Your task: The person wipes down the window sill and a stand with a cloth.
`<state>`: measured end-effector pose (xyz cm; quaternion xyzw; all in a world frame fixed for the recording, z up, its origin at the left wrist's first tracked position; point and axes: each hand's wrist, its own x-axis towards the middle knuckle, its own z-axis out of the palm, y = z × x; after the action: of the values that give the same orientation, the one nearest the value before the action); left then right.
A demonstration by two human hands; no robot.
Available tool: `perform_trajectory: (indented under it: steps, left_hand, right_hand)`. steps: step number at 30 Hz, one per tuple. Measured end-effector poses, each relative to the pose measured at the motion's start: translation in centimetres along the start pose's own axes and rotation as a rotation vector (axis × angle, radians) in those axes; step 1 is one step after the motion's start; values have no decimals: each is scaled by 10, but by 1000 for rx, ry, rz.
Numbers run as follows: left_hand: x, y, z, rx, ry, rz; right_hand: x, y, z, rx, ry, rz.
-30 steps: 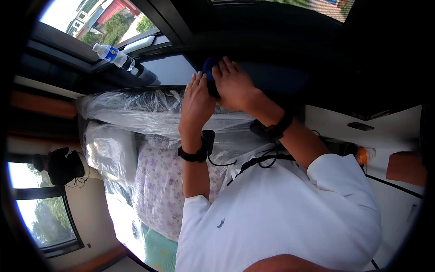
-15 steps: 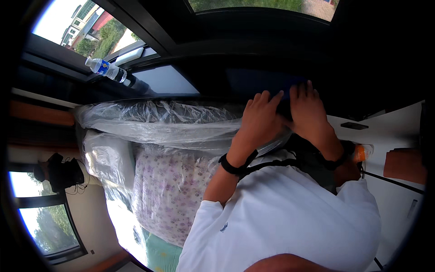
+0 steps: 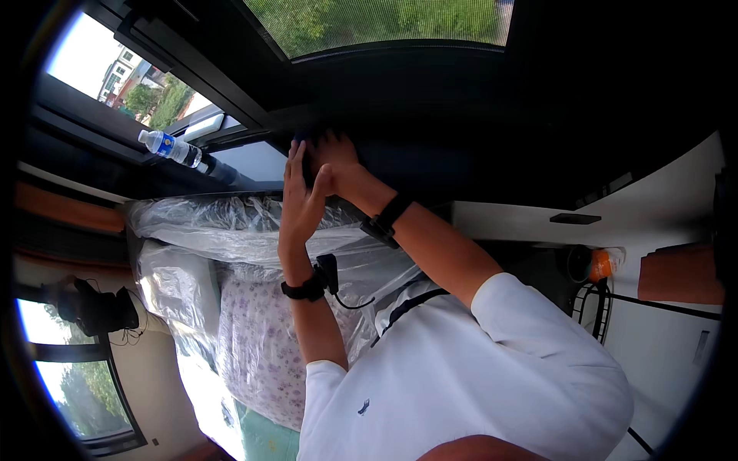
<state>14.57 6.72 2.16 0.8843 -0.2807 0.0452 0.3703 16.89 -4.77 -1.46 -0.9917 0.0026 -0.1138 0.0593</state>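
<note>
My left hand (image 3: 302,201) is held edgewise over the dark sill (image 3: 430,165), fingers stretched out and thumb apart. Close beside it, my right hand (image 3: 336,160) reaches across with its fingers spread and pressed to the same sill. The two hands nearly touch or overlap at the thumbs. I cannot make out whether anything thin lies under the fingers in the dark. Both wrists carry black bands. Left of the hands, a clear plastic bottle (image 3: 171,148) with a blue label stands on the sill by the window frame.
Below the sill lies a bed with a plastic-wrapped mattress edge (image 3: 207,215) and a flowered cover (image 3: 257,338). White cabinet fronts (image 3: 669,369) are at the right, with an orange-labelled container (image 3: 603,265). A black bag (image 3: 100,307) hangs at the far left.
Both hands have moved left along the sill, closer to the bottle. My left hand has turned edgewise. My right arm now stretches across in front of me.
</note>
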Motion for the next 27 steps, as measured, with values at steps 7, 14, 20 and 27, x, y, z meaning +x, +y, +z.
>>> perform_trajectory:
  steps: [7, 14, 20, 27]
  left_hand:
    - [17, 50, 41, -98, -216, 77]
    - [-19, 125, 100, -451, -442, 327]
    - [-65, 152, 121, -254, -348, 402]
    - [-54, 111, 99, -19, -68, 113]
  right_hand:
    - [-46, 41, -53, -127, -107, 82]
    - [-162, 116, -91, -207, -155, 212]
    - [-207, 135, -94, -306, -160, 167]
    - [-138, 113, -43, -28, 83, -97]
